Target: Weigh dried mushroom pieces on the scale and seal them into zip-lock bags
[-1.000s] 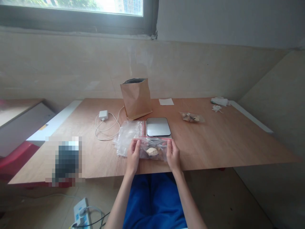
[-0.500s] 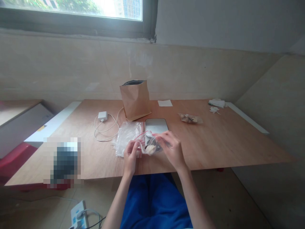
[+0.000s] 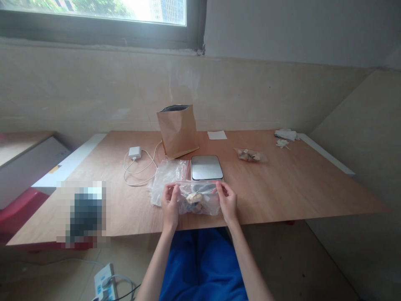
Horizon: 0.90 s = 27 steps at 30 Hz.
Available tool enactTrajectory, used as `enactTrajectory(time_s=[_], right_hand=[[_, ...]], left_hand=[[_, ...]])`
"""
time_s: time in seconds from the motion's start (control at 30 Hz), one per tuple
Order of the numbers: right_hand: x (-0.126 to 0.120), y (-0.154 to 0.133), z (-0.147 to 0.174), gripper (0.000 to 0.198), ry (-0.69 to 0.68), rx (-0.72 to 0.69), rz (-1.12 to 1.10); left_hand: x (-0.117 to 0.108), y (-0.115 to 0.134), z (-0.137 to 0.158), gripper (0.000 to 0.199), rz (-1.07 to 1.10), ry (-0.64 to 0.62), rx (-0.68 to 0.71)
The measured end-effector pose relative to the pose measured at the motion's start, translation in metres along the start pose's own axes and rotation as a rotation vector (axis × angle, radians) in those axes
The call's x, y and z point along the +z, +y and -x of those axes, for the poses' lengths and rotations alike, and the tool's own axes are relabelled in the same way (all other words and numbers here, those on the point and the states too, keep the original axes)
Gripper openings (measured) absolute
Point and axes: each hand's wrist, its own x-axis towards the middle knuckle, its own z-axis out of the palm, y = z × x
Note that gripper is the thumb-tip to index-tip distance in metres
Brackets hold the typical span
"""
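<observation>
Between my two hands a clear zip bag (image 3: pixel 205 207) is stretched by its red-edged top, near the table's front edge. Pale, chunky dried pieces (image 3: pixel 194 197) show inside it; their kind I cannot make out. My left hand (image 3: pixel 170 204) pinches the bag's left top corner. On the right top corner, my right hand (image 3: pixel 227 200) is closed with thumb and fingers. Just behind the bag sits a small scale (image 3: pixel 206 168) with a silver plate. A pile of clear zip bags (image 3: pixel 167 177) lies beside my left hand, partly hidden by it.
A brown paper bag (image 3: pixel 177 131) stands open behind the scale. A white charger (image 3: pixel 135 152) with a looped cable lies to the left. Farther right are a filled zip bag (image 3: pixel 249 155), a white paper (image 3: pixel 217 135) and crumpled white items (image 3: pixel 285 135).
My right hand has moved down to the bag's right corner. The bag's mouth, loose and gaping before, is now pulled straight between both hands, and the scale plate is uncovered.
</observation>
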Motion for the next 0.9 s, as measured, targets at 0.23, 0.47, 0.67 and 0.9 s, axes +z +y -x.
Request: enactTrajectory(time_s=[0.23, 0.47, 0.67, 0.9], right_hand=[[-0.001, 0.007, 0.003, 0.039, 0.035, 0.027, -0.014], [-0.003, 0.010, 0.001, 0.037, 0.084, -0.007, -0.009], [-0.004, 0.012, 0.000, 0.040, 0.130, 0.003, -0.017], [-0.003, 0.014, 0.003, 0.041, 0.062, -0.040, 0.041]], left_hand=[[0.000, 0.003, 0.002, 0.023, -0.064, -0.102, 0.014], [0.000, -0.002, 0.002, 0.030, -0.029, -0.078, -0.045], [0.002, -0.002, 0.003, 0.033, -0.045, -0.087, -0.051], [-0.001, -0.007, 0.001, 0.031, -0.047, -0.065, -0.041]])
